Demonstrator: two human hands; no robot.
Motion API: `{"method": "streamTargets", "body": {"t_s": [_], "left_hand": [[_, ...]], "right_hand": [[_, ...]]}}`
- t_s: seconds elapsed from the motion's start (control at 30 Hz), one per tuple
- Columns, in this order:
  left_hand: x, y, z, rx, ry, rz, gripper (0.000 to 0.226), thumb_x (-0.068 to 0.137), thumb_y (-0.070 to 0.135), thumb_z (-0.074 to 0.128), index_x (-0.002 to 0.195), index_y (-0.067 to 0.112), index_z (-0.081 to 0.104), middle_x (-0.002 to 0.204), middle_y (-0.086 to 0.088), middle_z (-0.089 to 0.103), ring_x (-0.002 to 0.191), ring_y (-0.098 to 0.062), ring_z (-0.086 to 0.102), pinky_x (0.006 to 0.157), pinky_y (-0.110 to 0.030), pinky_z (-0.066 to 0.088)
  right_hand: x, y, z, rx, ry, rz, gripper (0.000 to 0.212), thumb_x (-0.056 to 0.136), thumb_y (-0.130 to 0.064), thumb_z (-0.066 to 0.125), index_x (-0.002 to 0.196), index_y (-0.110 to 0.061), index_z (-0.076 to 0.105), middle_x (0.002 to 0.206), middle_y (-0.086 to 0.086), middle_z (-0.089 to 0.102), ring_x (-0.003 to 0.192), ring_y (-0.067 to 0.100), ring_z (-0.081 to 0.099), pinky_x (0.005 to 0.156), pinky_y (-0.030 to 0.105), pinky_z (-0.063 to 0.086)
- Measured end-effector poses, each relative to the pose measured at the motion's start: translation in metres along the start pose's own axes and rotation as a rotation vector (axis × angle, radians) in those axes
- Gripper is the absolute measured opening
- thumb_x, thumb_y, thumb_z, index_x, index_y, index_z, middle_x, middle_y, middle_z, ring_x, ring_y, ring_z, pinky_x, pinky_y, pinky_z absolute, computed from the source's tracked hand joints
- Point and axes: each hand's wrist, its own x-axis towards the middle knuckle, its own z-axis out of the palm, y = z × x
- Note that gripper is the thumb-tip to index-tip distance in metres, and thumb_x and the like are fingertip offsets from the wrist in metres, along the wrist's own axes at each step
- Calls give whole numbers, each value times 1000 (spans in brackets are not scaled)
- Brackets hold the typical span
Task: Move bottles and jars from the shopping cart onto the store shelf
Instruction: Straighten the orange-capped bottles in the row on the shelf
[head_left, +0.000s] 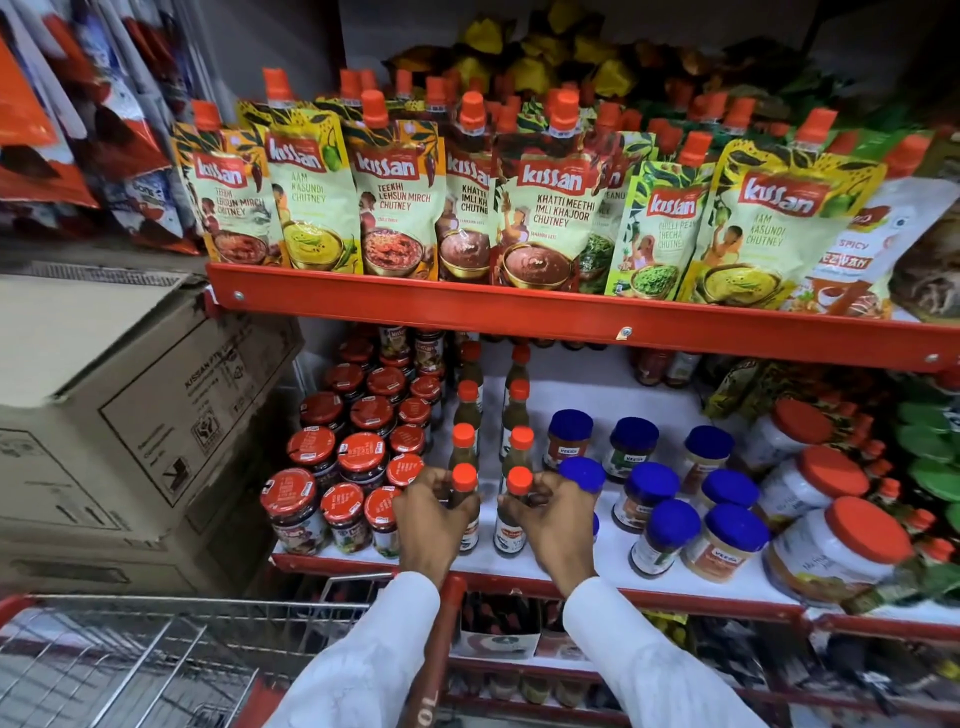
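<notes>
Two slim dark sauce bottles with orange caps stand at the front of the white middle shelf. My left hand is closed around the left bottle. My right hand is closed around the right bottle. Both bottles are upright, at the front of two rows of matching bottles that run to the back. The wire shopping cart sits at the lower left, its red handle between my white sleeves.
Red-lidded jars crowd the shelf left of the bottles; blue-lidded jars and big orange-lidded tubs stand to the right. Kissan chutney pouches fill the upper red shelf. Cardboard boxes are stacked at the left.
</notes>
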Motion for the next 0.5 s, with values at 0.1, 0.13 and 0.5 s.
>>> {"method": "streamTargets", "body": {"t_s": [0.1,0.13,0.5], "left_hand": [[2,-3,-3,27,-14,24,22,68,18,87,86,17,73,75,7,75,71,-4,69,72,-24,55],[2,-3,-4,32,-20,28,22,69,17,87,86,17,73,76,7,75,71,-7,70,72,-23,54],[4,-1,-6,38,-45,49,24,70,14,85,90,20,75,78,10,74,75,-6,71,75,-24,57]], "right_hand": [[-2,0,0,2,8,-18,19,71,-21,84,86,-20,74,81,-7,76,74,7,71,75,34,61],[-2,0,0,-3,13,-22,18,71,-21,84,86,-20,74,81,-7,76,74,7,70,74,33,61],[-1,0,-2,-21,4,-22,16,72,-27,82,84,-21,75,77,-8,76,72,8,70,71,32,60]]}}
